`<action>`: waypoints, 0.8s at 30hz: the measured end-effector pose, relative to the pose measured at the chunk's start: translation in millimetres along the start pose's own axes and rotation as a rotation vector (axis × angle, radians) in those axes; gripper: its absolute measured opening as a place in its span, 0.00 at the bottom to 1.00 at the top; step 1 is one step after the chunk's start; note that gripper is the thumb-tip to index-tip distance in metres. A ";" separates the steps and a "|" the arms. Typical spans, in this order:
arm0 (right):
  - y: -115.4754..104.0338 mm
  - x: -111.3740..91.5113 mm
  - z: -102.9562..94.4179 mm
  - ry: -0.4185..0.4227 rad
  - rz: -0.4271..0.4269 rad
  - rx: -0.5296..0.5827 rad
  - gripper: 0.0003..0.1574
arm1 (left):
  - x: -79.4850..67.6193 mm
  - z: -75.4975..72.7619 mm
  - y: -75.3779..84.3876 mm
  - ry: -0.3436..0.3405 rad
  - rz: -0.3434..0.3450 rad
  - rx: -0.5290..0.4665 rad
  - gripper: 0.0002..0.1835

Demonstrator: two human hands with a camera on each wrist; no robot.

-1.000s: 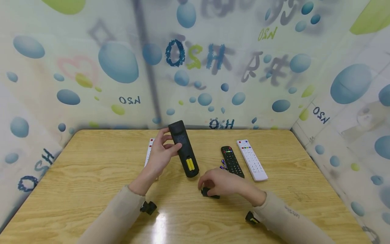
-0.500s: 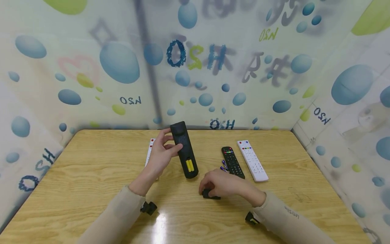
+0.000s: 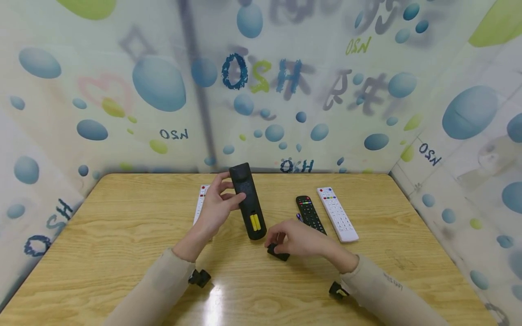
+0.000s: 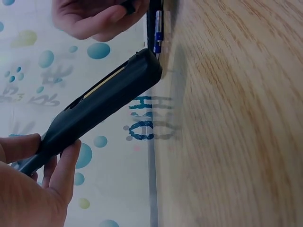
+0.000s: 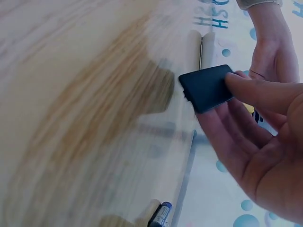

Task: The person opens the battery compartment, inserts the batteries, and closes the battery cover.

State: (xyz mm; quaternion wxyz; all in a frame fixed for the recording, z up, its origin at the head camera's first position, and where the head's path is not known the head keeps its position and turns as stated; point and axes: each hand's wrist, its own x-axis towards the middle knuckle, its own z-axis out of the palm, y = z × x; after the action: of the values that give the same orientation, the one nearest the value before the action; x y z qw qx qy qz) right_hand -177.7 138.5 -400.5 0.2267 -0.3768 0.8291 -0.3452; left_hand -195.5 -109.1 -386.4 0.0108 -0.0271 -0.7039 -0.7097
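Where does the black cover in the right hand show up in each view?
Head: black cover, lower middle, slightly right of centre.
Left wrist: black cover, top edge, slightly left of centre, only partly visible.
Right wrist: black cover, upper half, right of centre.
Shared landmark: the right hand holding it.

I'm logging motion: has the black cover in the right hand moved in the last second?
Yes, slightly: against the white remote lying at right, the black cover now sits a little higher in the head view, closer to the held black remote.
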 end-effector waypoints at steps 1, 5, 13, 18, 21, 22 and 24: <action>-0.9 -0.3 -0.6 0.014 -0.006 0.010 0.12 | 0.1 0.1 -0.1 -0.002 -0.001 -0.001 0.33; -2.9 -0.8 -2.3 0.077 -0.033 0.036 0.12 | 0.7 0.7 -0.7 -0.007 0.002 -0.007 0.34; -0.7 1.5 -4.3 0.191 -0.076 0.066 0.11 | 0.9 1.6 -0.7 -0.017 0.005 -0.023 0.34; -2.7 2.2 -4.6 0.266 -0.093 0.113 0.11 | -0.4 2.6 1.4 -0.030 -0.001 -0.013 0.34; -3.7 2.6 -3.9 0.316 -0.102 0.153 0.11 | -0.9 3.4 1.7 -0.034 -0.008 -0.002 0.34; -3.9 2.7 -3.6 0.331 -0.102 0.168 0.11 | -0.5 3.7 1.3 -0.036 -0.011 0.001 0.34; -4.4 2.7 -3.1 0.359 -0.102 0.193 0.11 | -0.7 4.5 1.1 -0.041 -0.014 0.006 0.34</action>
State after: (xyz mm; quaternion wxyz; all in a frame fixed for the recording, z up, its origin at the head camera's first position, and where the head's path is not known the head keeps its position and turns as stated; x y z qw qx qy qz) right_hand -179.3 135.6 -395.5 0.0925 -0.3275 0.7991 -0.4957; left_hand -194.6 -104.6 -385.4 -0.0086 -0.0365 -0.7061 -0.7071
